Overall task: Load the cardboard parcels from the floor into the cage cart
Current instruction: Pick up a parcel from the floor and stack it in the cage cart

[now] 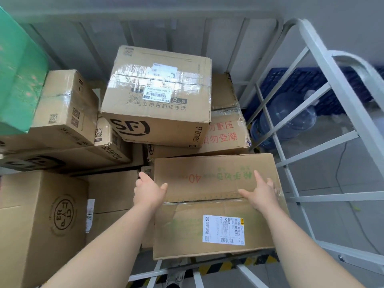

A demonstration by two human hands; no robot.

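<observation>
A flat cardboard parcel (207, 221) with green lettering and a white label lies at the front right of the white cage cart (324, 94). My left hand (148, 191) is at the parcel's left edge with fingers straight. My right hand (260, 193) lies on the parcel's top near its right side, fingers extended. Behind it a large SF Express box (158, 104) sits on top of other stacked parcels.
More cardboard boxes fill the cart: a tall one (39, 221) at front left, smaller SF boxes (64, 109) at mid left, a green box (18, 75) at far left. Outside the cart's right bars lie a water jug (291, 119) and a blue pallet (307, 84).
</observation>
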